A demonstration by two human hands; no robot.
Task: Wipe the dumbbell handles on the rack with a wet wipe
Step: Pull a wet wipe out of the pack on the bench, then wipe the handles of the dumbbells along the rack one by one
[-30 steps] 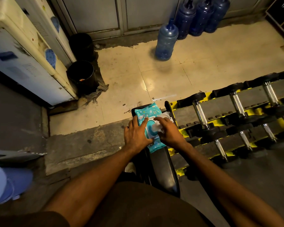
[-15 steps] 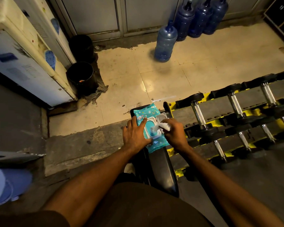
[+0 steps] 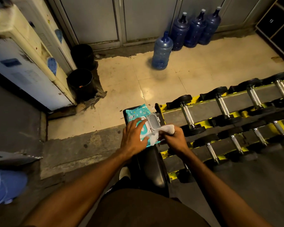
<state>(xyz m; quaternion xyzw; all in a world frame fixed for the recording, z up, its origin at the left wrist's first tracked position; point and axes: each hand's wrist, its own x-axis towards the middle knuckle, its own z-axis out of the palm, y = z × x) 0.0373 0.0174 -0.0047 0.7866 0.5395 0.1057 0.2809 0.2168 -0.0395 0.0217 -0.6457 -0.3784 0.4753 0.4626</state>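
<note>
left hand (image 3: 134,136), fingers straight, presses on the teal wipe pack (image 3: 137,113), lid open, on the black padded desk (image 3: 152,166). right hand (image 3: 176,139) grips a white wet wipe (image 3: 166,129) at the pack's edge. dumbbell handles (image 3: 187,115) lie on the rack (image 3: 203,110), right.

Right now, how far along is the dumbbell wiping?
Barely started. Done: the lid of the wipe pack is flipped open. In hand: the right hand grips a white wipe at the opening while the left hand presses the pack down. Left: every dumbbell handle on the rack, none touched yet.
</note>
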